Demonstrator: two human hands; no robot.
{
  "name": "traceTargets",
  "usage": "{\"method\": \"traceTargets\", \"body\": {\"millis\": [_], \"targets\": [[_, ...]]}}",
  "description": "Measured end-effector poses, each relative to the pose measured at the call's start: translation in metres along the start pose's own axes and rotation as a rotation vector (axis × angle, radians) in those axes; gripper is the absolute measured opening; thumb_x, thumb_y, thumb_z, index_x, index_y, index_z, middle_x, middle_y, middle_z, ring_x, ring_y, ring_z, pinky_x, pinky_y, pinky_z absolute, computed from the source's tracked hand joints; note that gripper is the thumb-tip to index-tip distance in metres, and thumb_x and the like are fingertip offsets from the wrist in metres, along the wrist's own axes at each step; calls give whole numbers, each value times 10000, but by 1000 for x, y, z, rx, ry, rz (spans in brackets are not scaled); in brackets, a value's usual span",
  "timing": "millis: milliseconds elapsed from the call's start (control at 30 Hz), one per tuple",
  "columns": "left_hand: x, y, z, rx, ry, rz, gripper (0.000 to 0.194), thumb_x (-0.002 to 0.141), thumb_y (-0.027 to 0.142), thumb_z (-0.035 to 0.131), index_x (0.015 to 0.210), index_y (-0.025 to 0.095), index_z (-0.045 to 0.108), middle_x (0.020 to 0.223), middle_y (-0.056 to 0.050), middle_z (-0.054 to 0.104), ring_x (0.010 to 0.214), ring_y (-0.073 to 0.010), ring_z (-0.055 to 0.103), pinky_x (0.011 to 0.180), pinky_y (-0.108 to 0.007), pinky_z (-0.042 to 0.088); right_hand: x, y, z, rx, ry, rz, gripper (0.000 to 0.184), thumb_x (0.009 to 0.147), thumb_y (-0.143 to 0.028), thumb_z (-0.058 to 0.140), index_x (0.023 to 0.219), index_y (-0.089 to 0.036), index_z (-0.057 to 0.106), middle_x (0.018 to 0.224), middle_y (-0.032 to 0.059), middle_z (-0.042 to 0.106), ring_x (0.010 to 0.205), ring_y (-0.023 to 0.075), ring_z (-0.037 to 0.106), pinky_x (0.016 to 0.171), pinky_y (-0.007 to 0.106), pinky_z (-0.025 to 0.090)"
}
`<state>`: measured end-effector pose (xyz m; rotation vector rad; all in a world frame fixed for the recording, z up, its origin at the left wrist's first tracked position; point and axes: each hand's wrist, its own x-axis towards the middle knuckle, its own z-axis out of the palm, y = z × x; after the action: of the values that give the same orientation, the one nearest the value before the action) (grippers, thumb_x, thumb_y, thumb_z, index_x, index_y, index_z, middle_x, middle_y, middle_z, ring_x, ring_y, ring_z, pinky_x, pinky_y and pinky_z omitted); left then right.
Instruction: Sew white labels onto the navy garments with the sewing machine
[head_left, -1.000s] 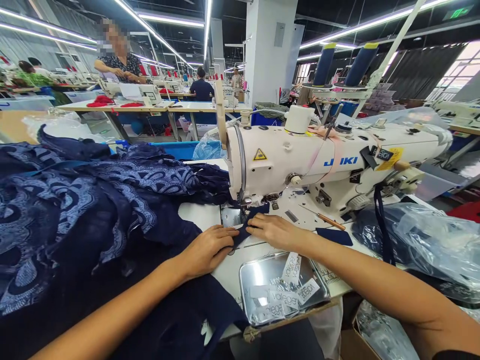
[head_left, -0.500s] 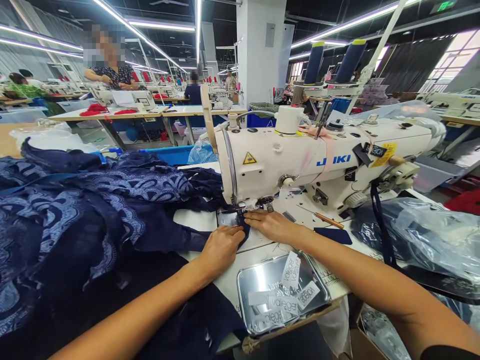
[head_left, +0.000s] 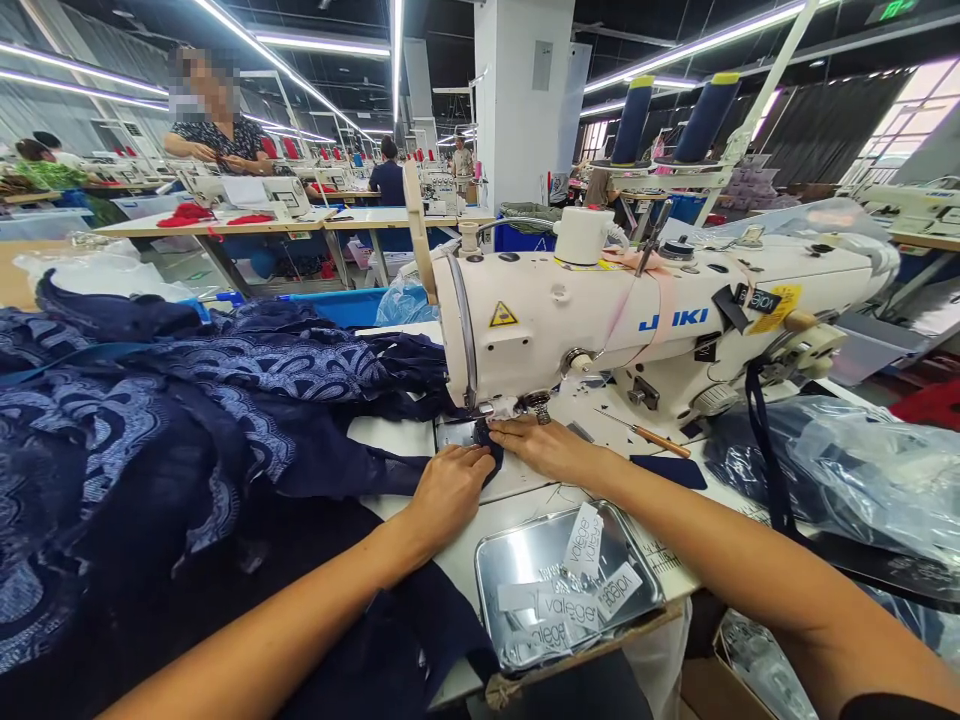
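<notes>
A white sewing machine (head_left: pixel 600 320) stands on the work table. My left hand (head_left: pixel 450 490) lies with curled fingers on a narrow strip of dark navy fabric (head_left: pixel 491 455) just in front of the needle. My right hand (head_left: pixel 544 447) presses the same strip from the right, its fingertips right under the presser foot (head_left: pixel 487 415). The strip runs back into a large pile of navy lace garment (head_left: pixel 187 430) that covers the table's left side and my lap.
A shiny metal tray (head_left: pixel 517 560) with several white brand labels sits near the table's front edge. An awl with a wooden handle (head_left: pixel 652 437) and a navy patch (head_left: pixel 667 470) lie right of the needle. Clear plastic bags (head_left: pixel 862 470) lie at right. People work at tables behind.
Both hands have slid forward, feeding the navy strip up to and under the presser foot. The view has shifted slightly.
</notes>
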<state>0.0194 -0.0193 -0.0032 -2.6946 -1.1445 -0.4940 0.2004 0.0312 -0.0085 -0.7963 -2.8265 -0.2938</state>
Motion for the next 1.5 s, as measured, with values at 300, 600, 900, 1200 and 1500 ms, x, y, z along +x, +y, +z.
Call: {"method": "traceTargets", "body": {"millis": [300,600,900,1200,1500], "targets": [[4,0,3,69,34,4,186,757,10,416,733,130,556,820,-75,661,720,-171,609,676,-310,473,3,1,-2,20,1,27,354,820,-43,422,1150,-127,521,1192,115,534,1043,203,540,845,348,472],[7,-4,7,99,74,5,160,759,39,439,733,130,568,813,-72,670,726,-180,612,681,-321,461,5,5,4,85,80,33,353,817,-51,410,1136,-134,539,1155,94,565,1035,187,535,888,340,430],[-7,-1,-10,115,96,-103,80,744,194,494,747,155,564,914,-92,653,974,-272,549,915,-543,301,4,3,-7,136,138,90,250,769,-189,495,967,-132,636,998,98,635,906,219,569,873,398,385],[-8,-48,-23,55,17,-243,230,650,88,426,823,161,560,906,-89,632,906,-229,560,822,-410,400,-6,-17,-8,156,104,61,401,828,-397,469,1105,-118,547,1006,120,536,924,222,485,803,369,405],[3,-24,-8,190,126,3,165,783,199,477,856,169,622,804,-59,624,808,-221,529,795,-418,341,-2,-14,-3,256,122,106,324,818,-271,506,1103,-127,560,1009,111,537,918,200,491,797,357,419]]}}
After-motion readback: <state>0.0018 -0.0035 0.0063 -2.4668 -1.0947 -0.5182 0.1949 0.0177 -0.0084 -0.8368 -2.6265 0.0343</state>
